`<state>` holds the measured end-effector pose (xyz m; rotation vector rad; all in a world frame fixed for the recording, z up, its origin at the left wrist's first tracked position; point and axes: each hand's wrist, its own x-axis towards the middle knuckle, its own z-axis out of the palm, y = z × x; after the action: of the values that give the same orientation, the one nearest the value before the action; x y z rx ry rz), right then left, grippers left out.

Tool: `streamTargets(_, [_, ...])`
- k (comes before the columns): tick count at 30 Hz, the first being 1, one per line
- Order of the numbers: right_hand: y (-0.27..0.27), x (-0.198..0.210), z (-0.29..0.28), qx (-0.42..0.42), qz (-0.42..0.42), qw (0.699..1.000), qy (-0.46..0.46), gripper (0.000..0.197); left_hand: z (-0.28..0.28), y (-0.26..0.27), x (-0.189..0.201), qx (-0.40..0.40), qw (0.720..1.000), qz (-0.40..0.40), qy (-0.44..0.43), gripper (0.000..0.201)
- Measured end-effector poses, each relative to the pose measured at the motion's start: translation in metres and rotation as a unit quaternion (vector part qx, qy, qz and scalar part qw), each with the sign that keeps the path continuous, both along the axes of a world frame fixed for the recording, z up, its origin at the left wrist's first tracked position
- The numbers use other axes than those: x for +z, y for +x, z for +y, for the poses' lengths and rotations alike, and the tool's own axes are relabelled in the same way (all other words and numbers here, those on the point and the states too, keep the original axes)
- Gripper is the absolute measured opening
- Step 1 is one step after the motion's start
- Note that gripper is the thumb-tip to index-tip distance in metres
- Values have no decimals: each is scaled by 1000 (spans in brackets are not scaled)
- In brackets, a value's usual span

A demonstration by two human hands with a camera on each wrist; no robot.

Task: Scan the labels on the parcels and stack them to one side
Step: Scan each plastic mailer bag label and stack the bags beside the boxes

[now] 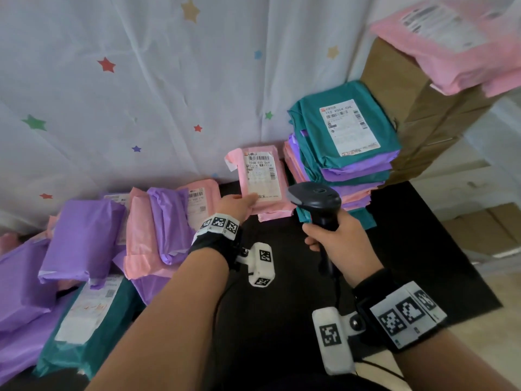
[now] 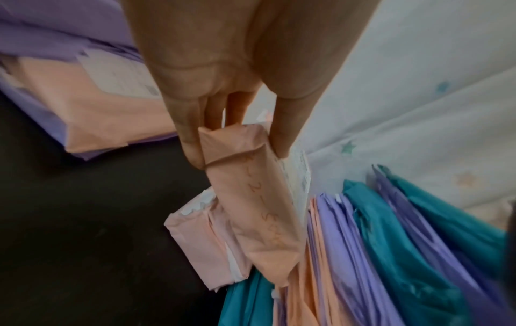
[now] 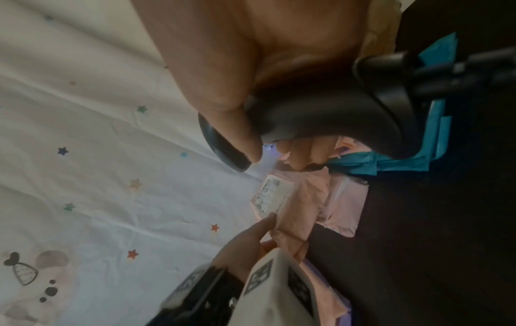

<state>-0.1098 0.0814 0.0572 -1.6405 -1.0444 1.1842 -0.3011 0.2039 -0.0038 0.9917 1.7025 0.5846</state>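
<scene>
My left hand (image 1: 239,203) pinches the near edge of a pink parcel (image 1: 260,176) and holds it up, white label facing me. The left wrist view shows the thumb above and fingers (image 2: 189,141) below that same pink parcel (image 2: 251,198). My right hand (image 1: 335,238) grips the handle of a black barcode scanner (image 1: 315,198), whose head sits just right of the parcel's label. In the right wrist view the scanner (image 3: 321,114) fills the top and the pink parcel's label (image 3: 272,196) lies below it. A tall stack of teal, purple and pink parcels (image 1: 346,153) stands at the right.
A loose heap of purple, pink and teal parcels (image 1: 84,249) covers the left of the black table (image 1: 408,249). Another pink parcel (image 1: 275,214) lies flat under the held one. Cardboard boxes (image 1: 408,108) with a pink parcel (image 1: 456,46) on top stand back right. A star-printed curtain (image 1: 141,80) hangs behind.
</scene>
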Motion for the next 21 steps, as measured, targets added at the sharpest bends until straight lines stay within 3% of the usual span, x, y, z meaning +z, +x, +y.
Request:
streamTargets(4, [12, -4, 6, 6, -9, 1000, -3, 19, 16, 26, 0, -83, 990, 116, 3, 43])
streamTargets(11, [24, -7, 14, 22, -27, 999, 4, 15, 27, 49, -9, -125, 978, 165, 21, 39])
streamTargets(16, [17, -7, 14, 21, -15, 1000, 5, 18, 10, 40, -6, -77, 984, 151, 55, 40])
streamTargets(21, [-10, -7, 13, 41, -2, 999, 9, 16, -43, 0, 12, 25, 983, 126, 133, 39])
